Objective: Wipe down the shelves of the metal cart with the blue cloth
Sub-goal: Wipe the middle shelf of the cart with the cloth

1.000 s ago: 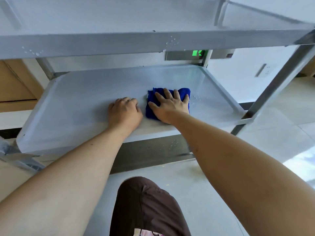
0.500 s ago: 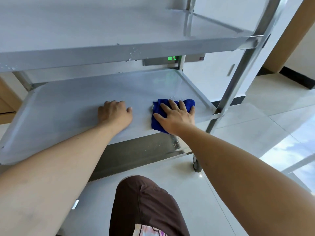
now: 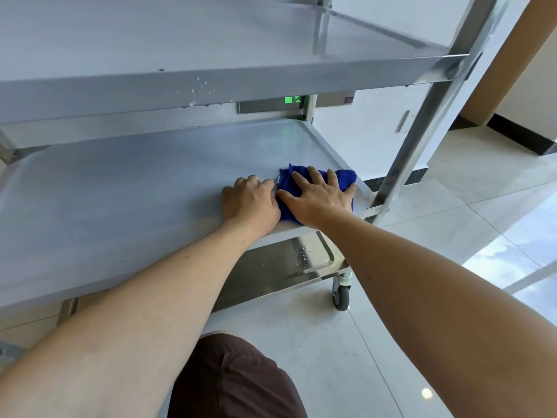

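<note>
Two hands on the middle shelf (image 3: 120, 188) of three: right hand (image 3: 319, 197) flat, fingers spread, pressing one blue cloth (image 3: 340, 178); left hand (image 3: 250, 203) curled beside it.

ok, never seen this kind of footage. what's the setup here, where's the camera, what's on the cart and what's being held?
No machine here: a person works with two bare hands, and the one camera sits on their head, looking forward and down, so both forearms reach in from the bottom of the picture. In front is a metal cart on wheels with three shelves. On the middle shelf, near its right end, lies a blue cloth. The right hand is spread flat on top of it, pressing rather than gripping. The left hand rests curled on the shelf, right beside the cloth. Water drops sit on the top shelf's front edge and on the bottom shelf.
</note>
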